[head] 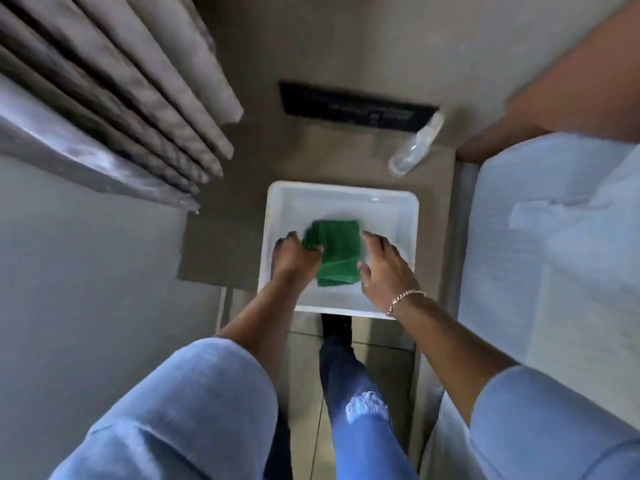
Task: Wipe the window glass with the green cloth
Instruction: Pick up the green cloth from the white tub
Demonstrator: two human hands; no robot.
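A folded green cloth (338,251) lies in a white plastic tub (408,216) on the floor below me. My left hand (294,256) pinches the cloth's left edge between fingers and thumb. Just right of the cloth is my right hand (386,268), fingers spread and holding nothing, a chain bracelet on its wrist. The window glass is not clearly in view; only a grey sill (62,154) and curtains (138,84) show at the upper left.
A clear plastic bottle (415,143) lies on the floor behind the tub, near a dark floor vent (356,105). A bed with white sheets (554,254) fills the right side. A pale wall (86,289) is on the left. My legs stand just behind the tub.
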